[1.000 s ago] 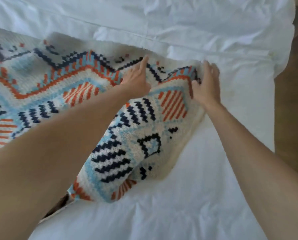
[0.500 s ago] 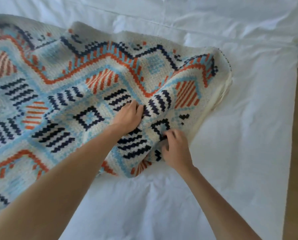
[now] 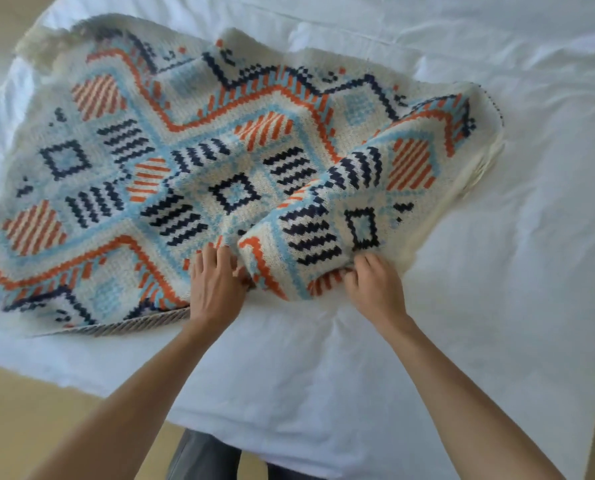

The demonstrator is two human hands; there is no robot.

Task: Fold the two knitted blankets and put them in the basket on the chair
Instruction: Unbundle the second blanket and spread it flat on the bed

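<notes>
Both my arms stretch forward over the white bed point(image 3: 323, 375), left hand point(image 3: 216, 285) and right hand point(image 3: 375, 289) near each other, fingers curled into the bunched near edge of the knitted blanket point(image 3: 185, 150) spread across it.

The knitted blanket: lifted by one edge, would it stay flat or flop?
Probably floppy: the knitted blanket bunches into soft folds where the right hand pinches it. Likely fairly heavy for cloth, as the knit looks thick. Unlikely to slip; its texture looks coarse.
</notes>
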